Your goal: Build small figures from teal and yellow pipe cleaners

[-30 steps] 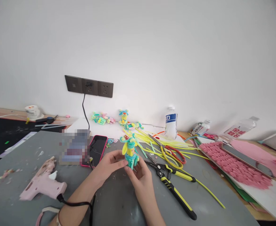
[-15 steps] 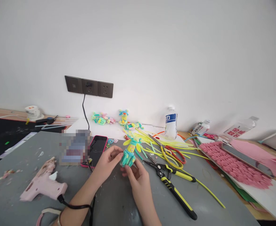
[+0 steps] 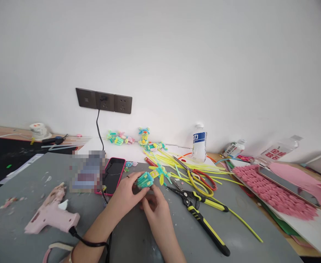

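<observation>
In the head view, the figure [image 3: 145,179] is just below the centre of the frame, tilted so that its blue-green base lies toward the left and its yellow, winged upper part points right. The left hand [image 3: 126,191] grasps the base between thumb and fingers. The right hand [image 3: 159,210] is curled just below it, fingertips close against the base; whether it also grips cannot be told. To the right of the hands, pliers [image 3: 197,218] lie on the grey table [image 3: 138,237] with handles toward the lower right, and scissors [image 3: 191,171] lie just above them among yellow strips [image 3: 212,168]. At lower left is a pink glue gun [image 3: 51,217] with a black cord; a phone [image 3: 113,177] in a pink case lies just beyond the left hand. Several more figures [image 3: 144,136] sit near the wall at the middle of the frame, left of an upright bottle [image 3: 199,146]. A braided pink piece [image 3: 275,191] fills part of the right side, and sockets [image 3: 104,101] are on the wall at upper left.
</observation>
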{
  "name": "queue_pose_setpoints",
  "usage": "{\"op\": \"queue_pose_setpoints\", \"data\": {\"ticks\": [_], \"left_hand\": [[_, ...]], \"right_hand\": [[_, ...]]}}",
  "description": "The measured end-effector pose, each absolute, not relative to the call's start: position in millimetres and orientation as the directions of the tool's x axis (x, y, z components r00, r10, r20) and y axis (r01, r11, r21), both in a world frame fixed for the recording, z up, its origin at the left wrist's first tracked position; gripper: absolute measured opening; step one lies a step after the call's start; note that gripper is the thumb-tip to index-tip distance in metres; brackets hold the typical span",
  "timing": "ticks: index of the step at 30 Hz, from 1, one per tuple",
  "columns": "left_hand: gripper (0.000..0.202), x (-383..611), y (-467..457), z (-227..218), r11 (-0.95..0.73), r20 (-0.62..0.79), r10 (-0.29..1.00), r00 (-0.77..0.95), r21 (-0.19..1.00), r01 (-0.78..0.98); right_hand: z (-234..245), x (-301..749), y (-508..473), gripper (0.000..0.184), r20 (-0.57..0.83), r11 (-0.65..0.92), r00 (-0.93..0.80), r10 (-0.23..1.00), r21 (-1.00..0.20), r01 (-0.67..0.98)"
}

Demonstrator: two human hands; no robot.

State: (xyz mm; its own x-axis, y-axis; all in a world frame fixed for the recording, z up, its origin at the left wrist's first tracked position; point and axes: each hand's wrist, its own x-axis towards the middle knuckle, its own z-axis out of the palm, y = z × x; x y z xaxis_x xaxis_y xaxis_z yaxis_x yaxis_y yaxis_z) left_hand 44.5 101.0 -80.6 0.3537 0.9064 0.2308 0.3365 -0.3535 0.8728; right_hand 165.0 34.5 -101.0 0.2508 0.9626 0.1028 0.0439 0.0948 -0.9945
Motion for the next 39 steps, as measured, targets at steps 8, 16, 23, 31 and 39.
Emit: {"op": "queue_pose_setpoints", "data": {"ticks": [8, 16, 23, 31, 39], "left_hand": [[0.049, 43, 103, -84, -0.359, 0.239, 0.918, 0.316, 0.838, 0.41], [0.034, 43, 101, -76, -0.361, 0.302, 0.93, 0.208, 0.855, 0.374], [0.035, 42, 102, -85, -0.393, 0.3, 0.919, 0.255, 0.746, 0.537], [0.035, 42, 105, -88, -0.427, 0.326, 0.904, 0.278, 0.737, 0.524], [0.035, 42, 105, -91, -0.48, 0.403, 0.875, 0.267, 0.658, 0.58]], "right_hand": [[-98, 165, 32, 0.046, 0.035, 0.026, 0.179, 0.983, -0.998, 0.055], [-98, 190, 17, 0.055, 0.147, 0.022, 0.338, 0.93, -0.938, 0.346], [-91, 291, -30, 0.033, 0.238, -0.206, 0.453, 0.859, -0.649, 0.732], [-111, 314, -42, 0.022, 0.192, -0.256, 0.447, 0.873, -0.6, 0.758], [-106, 313, -48, 0.027, 0.125, -0.247, 0.423, 0.897, -0.653, 0.716]]}}
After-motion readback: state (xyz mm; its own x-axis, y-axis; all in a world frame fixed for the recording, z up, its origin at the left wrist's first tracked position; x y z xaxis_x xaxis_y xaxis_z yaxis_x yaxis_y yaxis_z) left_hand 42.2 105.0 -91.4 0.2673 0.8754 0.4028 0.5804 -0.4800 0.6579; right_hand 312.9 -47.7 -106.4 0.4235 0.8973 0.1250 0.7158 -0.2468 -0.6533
